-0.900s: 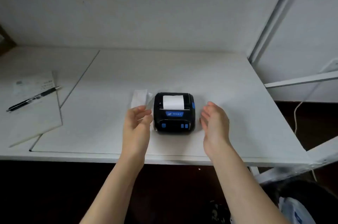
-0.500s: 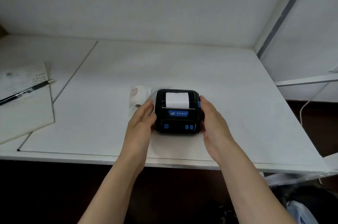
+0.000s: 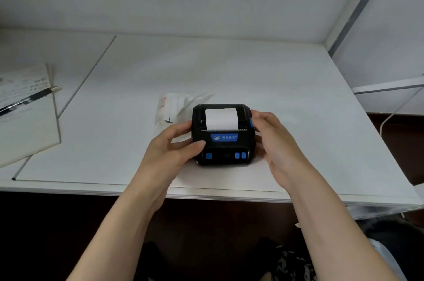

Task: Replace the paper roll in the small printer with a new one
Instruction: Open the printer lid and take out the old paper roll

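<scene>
Both hands (image 3: 174,145) (image 3: 275,143) around printer (image 3: 222,136), near table edge (image 3: 229,195).

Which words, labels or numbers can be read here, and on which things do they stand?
No text is readable.
Blue label with white logo on the small black printer: characters blurred.
Red mark on the clear-wrapped white paper roll: too small.
Writing on the white paper sheets under the black pen: blurred.

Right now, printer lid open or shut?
Shut: the printer lid lies flat and paper strip feeds out through the slot.
</scene>
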A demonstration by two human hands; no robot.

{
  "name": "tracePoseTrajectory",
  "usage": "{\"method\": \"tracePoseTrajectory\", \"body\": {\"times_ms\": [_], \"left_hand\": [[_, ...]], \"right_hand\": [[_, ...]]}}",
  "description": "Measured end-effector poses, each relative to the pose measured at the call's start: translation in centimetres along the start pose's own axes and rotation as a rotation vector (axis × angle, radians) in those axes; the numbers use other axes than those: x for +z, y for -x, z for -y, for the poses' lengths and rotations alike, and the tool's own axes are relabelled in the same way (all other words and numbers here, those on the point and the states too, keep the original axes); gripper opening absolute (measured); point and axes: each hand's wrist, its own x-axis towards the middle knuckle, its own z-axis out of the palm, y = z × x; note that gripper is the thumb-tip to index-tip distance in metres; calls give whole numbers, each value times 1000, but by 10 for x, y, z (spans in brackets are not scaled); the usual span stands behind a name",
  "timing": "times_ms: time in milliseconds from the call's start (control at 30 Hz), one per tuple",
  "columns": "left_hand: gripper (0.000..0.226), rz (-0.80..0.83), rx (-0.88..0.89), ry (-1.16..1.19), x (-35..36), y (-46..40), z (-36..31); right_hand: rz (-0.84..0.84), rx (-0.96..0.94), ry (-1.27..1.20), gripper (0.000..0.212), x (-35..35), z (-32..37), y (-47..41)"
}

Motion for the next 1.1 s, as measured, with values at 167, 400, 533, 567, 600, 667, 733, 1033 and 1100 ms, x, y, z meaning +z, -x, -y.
{"method": "tracePoseTrajectory", "body": {"times_ms": [167, 400, 533, 567, 600, 667, 733, 1033, 1100], "left_hand": [[72, 59, 20, -92, 0, -1, 4], [78, 60, 39, -96, 3, -5, 9], [77, 53, 46, -94, 3, -6, 9], [76, 48, 49, -88, 3, -5, 9], [76, 45, 52, -85, 4, -5, 9], [76, 44, 62, -86, 5, -4, 9], [74, 42, 72, -91, 6, -4, 9], [69, 26, 74, -66, 8, -3, 7], [69, 28, 69, -62, 8, -3, 7]], "right_hand": [[-3, -9, 19, 26, 1, 0, -1], [-34, -7, -27, 28, 8, 6, 4], [-43, -7, -23, 30, 11, 6, 3], [-45, -5, -25, 30, 12, 6, 3], [-46, -4, -31, 30, 12, 7, 4], [-44, -4, -37, 29, 12, 8, 4], [-47, 1, -48, 30, 11, 8, 4], [-42, 22, 16, 25, 7, 5, 0], [-37, 41, 16, 25, 7, 4, -1]]}}
